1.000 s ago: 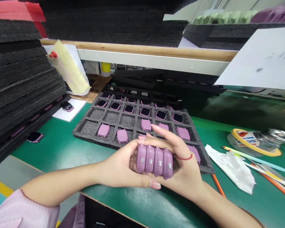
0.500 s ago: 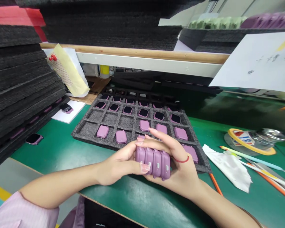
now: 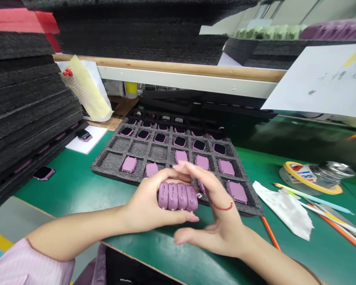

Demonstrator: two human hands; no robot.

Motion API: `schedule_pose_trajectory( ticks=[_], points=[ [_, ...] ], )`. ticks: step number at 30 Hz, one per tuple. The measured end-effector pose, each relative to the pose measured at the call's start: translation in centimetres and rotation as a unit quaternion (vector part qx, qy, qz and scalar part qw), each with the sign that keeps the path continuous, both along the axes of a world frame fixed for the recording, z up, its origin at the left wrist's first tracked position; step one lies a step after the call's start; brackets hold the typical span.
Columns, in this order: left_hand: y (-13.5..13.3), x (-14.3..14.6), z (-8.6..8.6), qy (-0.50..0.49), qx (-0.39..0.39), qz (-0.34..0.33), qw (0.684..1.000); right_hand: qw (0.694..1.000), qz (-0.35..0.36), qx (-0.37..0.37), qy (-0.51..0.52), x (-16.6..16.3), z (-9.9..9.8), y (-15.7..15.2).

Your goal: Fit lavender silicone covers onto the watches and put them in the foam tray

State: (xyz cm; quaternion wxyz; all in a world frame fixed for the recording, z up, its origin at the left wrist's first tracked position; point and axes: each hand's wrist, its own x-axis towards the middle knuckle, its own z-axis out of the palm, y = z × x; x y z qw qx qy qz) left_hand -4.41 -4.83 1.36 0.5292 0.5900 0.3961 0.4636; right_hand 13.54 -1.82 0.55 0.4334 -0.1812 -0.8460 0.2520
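The left hand (image 3: 145,206) holds a row of four purple watch cases (image 3: 178,196) just above the near edge of the black foam tray (image 3: 139,148), its grip closed around them, thumb along the near side. The right hand (image 3: 222,233), also at the tray's near edge, has its grip wide open, thumb well parted from the fingers; its fingertips reach behind the row, though whether they touch it is hard to tell. In the tray, nearer purple watches lie backs up, and farther ones show dark screens. Left of the tray, another watch (image 3: 44,173) lies on the green table (image 3: 86,194); right of it lies a crumpled white tissue (image 3: 287,211).
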Motion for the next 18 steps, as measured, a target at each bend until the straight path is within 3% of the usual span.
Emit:
schedule_pose_trajectory(
  ticks=[4, 6, 14, 18],
  points=[
    [-0.1, -0.1, 0.0, -0.014, 0.045, -0.01, 0.999, 0.975, -0.019, -0.192, 0.11, 0.2, -0.2, 0.1],
    [-0.1, 0.0, 0.0, 0.002, 0.067, -0.007, 0.998, 0.961, -0.029, -0.243, 0.129, 0.1, -0.3, 0.1],
    [-0.2, -0.4, -0.9, 0.113, 0.154, 0.009, 0.981, 0.966, -0.008, -0.256, 0.029, -0.6, 1.3, -1.1],
    [-0.2, -0.5, -1.4, 0.161, 0.175, 0.011, 0.971, 0.948, -0.027, -0.314, 0.041, -1.7, 1.5, -1.5]
  ],
)
